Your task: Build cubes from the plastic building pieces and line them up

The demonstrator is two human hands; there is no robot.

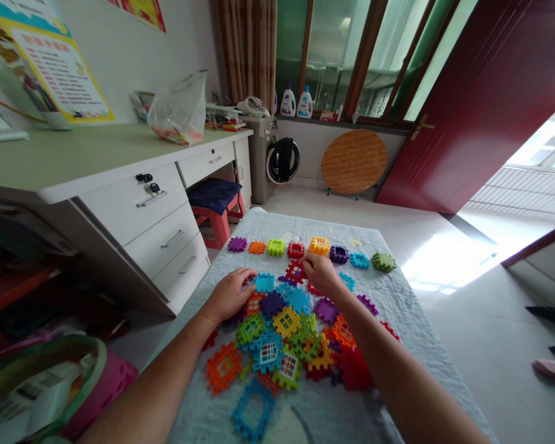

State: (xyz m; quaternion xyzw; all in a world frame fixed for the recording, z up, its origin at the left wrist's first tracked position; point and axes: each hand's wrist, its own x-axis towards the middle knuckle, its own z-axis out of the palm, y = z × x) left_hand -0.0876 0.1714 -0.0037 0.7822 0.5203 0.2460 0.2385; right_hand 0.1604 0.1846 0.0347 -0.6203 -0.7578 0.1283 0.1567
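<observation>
My left hand (pixel 231 296) has its thumb and fingers closed at the left edge of a light blue building tile (pixel 265 283) with notched edges. My right hand (pixel 322 274) pinches a red building tile (pixel 295 272) with a window-like grid; part of its right side is behind my fingers. Below both hands spreads a loose pile of notched tiles, among them a dark purple tile (pixel 272 304), a yellow tile (pixel 287 321), a blue tile (pixel 267 351) with a white window and an orange tile (pixel 224 367).
Along the far edge of the cloth-covered table (pixel 314 223) runs a row of tile stacks sorted by colour, including a yellow stack (pixel 319 246) and a dark green stack (pixel 383 262). A desk (pixel 120 145) with a plastic bag (pixel 178 114) stands left; a pink basket (pixel 102 391) is lower left.
</observation>
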